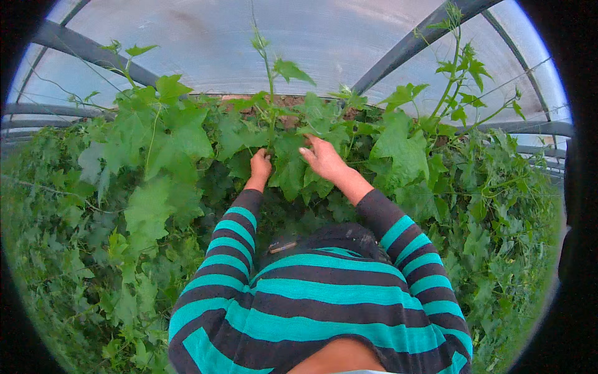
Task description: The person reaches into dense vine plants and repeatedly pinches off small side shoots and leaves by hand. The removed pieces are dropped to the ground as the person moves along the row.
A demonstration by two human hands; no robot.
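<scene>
A climbing vine with broad lobed leaves rises in front of me. Its upright stem runs down to my left hand, whose fingers are curled around it low among the leaves. My right hand is to the right of the stem, fingers apart, against the foliage; it holds nothing that I can see. Between the two hands hangs a large green leaf. A thin string extends upward from the tip of the vine. Leaves partly hide the fingertips of both hands.
Dense vine foliage grows on both sides. Grey tubes support the translucent plastic cover beyond the plants. A thin wire crosses at the right. At my waist are a dark pouch-like item and a small brownish object.
</scene>
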